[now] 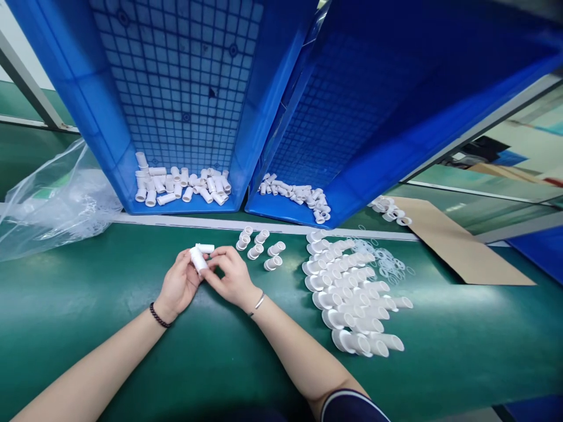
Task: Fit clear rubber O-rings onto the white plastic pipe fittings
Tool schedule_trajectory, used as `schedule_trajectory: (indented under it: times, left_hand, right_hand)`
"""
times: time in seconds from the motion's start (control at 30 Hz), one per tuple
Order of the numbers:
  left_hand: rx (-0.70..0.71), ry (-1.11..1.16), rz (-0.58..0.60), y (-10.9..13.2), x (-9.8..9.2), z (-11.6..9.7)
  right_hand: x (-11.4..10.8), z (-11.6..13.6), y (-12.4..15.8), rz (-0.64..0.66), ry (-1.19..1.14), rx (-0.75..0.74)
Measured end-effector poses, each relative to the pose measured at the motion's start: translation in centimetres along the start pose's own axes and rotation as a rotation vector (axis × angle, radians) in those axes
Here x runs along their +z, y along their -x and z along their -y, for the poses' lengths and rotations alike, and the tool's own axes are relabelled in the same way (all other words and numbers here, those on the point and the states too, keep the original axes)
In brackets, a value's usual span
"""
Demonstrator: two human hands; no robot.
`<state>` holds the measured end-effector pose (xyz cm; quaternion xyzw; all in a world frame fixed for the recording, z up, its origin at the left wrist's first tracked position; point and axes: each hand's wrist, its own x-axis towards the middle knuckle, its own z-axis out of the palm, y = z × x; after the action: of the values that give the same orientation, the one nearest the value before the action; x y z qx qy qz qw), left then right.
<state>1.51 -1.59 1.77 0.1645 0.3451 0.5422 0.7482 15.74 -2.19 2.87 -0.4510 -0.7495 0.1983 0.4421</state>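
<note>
Both hands meet over the green bench [88, 305], near its middle. The left hand [178, 285] has its grip closed around a white tube fitting [197, 258], which tilts up out of the fingers. The right hand [231, 275] pinches the same fitting at its lower end, fingers curled in. A second white tube [205, 248] lies just behind; I cannot tell whether it touches a finger. Just right of the hands stand 6 or so short white caps [262, 247], and further right lies a pile of flanged fittings [352, 299] beside clear rings [389, 262]. Behind, 2 tilted blue crates [109, 135] [396, 117] hold more white parts. A plastic bag [53, 199] sits left, a cardboard sheet [461, 249] right.
</note>
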Motion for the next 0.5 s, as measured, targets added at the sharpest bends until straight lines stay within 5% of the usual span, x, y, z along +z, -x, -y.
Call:
schedule_trajectory:
  times: [0.1,0.27,0.4,0.5]
  left_hand:
    - [-0.055,0.059,-0.015,-0.2,-0.3,-0.2]
    - [-0.060,0.054,0.095,0.4,-0.1,0.2]
    - [-0.129,-0.235,0.221,1.2,0.3,0.4]
    - [0.051,-0.537,0.173,0.3,-0.1,-0.6]
  right_hand:
    - [-0.6,1.1,-0.2,0.083,0.234,-0.149]
    - [-1.6,1.9,0.4,0.065,0.373,-0.152]
    - [-4.2,2.4,1.4,0.016,0.426,-0.083]
    - [-6.8,1.9,2.2,0.007,0.552,0.007]
